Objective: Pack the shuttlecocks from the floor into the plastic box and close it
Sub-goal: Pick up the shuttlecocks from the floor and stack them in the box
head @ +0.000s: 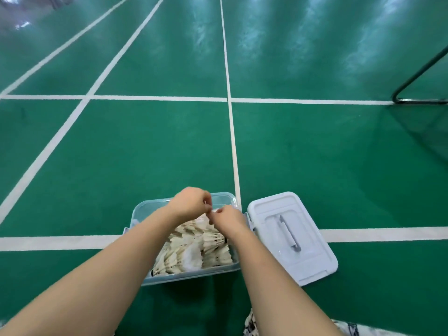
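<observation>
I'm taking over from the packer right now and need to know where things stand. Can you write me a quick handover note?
Left hand and right hand: fingers curled, tips meeting over the far end of the box. Whether they pinch anything is unclear.
Shuttlecocks: piled in the open box.
Lid: off, lying flat on the floor just right of the box.
Done: no loose shuttlecocks show on the floor in view.
Left: set the lid on the box and close it.

Both forearms (135, 248) are bare; a white, dark-patterned garment (251, 322) below.
</observation>
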